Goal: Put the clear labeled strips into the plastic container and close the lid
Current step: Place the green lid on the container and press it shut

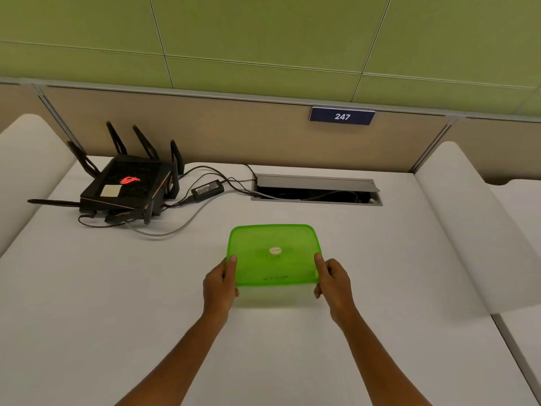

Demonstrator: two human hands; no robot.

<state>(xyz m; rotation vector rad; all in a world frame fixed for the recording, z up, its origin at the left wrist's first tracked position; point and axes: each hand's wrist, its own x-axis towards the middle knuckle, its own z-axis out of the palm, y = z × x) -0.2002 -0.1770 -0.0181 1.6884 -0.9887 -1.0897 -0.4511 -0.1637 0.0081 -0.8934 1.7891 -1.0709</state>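
Note:
A plastic container with a translucent green lid (273, 254) sits on the white desk (87, 303), the lid lying flat on top of it. A small pale sticker marks the lid's middle. My left hand (220, 284) grips the container's left side with the thumb over the lid's edge. My right hand (332, 281) grips the right side the same way. The clear body below the lid shows only faintly at the near side. No clear labeled strips can be seen on the desk, and the inside is hidden by the lid.
A black router (128, 186) with several antennas stands at the back left, with a power brick (207, 189) and cables beside it. An open cable hatch (316, 190) is set in the desk behind the container. A partition with a "247" plate (342, 116) backs the desk.

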